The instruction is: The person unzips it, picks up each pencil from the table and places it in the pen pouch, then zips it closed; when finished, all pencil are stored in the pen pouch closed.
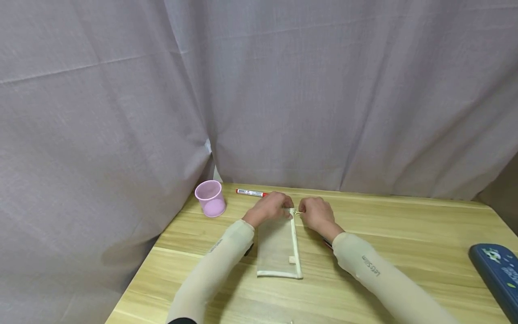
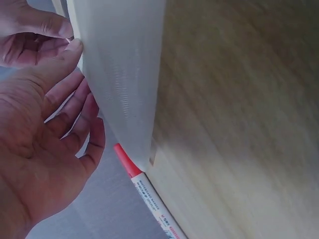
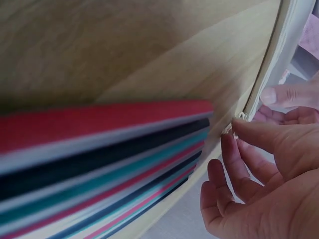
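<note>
A translucent mesh zipper pouch [image 1: 276, 252] with white edging lies on the wooden table, its zipper side toward the right. My left hand [image 1: 272, 208] pinches the pouch's far corner between thumb and forefinger. In the left wrist view, the other fingers of that left hand [image 2: 55, 124] are loosely bent beside the pouch [image 2: 119, 64]. Just across from it, my right hand [image 1: 317, 213] pinches the small zipper pull [image 1: 298, 213] at the far end of the zipper. The right wrist view shows the thumb and forefinger of the right hand [image 3: 264, 164] meeting at this pull [image 3: 241, 117].
A red and white marker [image 1: 250, 193] lies behind the left hand. The pink-purple cup [image 1: 210, 199] stands at the back left. A dark blue case [image 1: 495, 272] with cartoon prints sits at the right edge. Something striped [image 3: 104, 154] lies below the right wrist. Grey curtains [image 1: 283, 99] enclose the table.
</note>
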Demonstrator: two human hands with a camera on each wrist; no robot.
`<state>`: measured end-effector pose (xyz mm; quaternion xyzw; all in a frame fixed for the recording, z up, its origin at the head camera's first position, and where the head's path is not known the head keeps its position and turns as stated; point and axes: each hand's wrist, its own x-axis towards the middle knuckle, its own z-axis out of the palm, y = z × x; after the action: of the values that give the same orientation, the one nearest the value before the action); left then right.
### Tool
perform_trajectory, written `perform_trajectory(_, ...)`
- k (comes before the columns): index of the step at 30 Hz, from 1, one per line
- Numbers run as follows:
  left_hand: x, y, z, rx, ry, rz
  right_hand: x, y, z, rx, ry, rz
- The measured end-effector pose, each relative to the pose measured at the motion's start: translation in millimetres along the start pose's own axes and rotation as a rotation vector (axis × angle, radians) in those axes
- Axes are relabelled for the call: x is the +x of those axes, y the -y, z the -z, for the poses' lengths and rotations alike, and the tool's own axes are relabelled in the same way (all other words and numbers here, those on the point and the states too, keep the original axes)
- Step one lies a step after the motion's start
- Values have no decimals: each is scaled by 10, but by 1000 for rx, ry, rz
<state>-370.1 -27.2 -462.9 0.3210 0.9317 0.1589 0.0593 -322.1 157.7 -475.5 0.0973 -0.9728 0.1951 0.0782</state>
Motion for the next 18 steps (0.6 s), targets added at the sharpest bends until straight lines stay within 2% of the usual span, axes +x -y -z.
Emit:
perform_trajectory(5,39,25,-20,-53,15,-21,-20,5,-2,-15,-20,-2)
perform_trajectory(9,34,70,3,-137,33,-22,-59,3,11,19,-56,18)
perform_trajectory(15,-84,115,134,-321,63,-46,-202,30,59,91,-115,84)
perform_trajectory(18,-180,85,233,-362,62,-46,-304,56,110,114,-163,151)
